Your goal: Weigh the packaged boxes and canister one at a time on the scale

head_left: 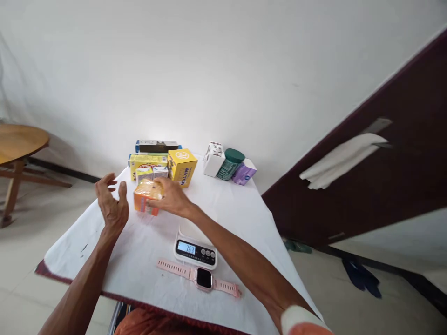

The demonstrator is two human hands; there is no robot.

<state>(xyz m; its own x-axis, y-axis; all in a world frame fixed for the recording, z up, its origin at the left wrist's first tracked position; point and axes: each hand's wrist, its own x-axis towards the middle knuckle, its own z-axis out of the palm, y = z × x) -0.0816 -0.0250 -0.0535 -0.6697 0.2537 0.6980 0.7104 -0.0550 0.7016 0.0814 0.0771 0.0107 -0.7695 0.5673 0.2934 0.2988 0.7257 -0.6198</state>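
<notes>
My right hand [172, 197] is closed around an orange packet [145, 196] that rests on the white tablecloth [240, 209], just in front of a cluster of boxes. My left hand [112, 201] hovers beside the packet on its left, fingers apart and holding nothing. A small white kitchen scale [194, 245] lies under my right forearm, its display reading 363. A pink smartwatch [203, 278] lies flat in front of the scale near the table's front edge.
Behind the packet stand a yellow box [182, 166], a flat yellow-green box [146, 161], two small cartons and a dark box [157, 146]. At back right lie a white box [213, 158], a green-capped jar [230, 164] and a purple pack [244, 173]. A wooden table [17, 144] is at left, a dark door [384, 153] at right.
</notes>
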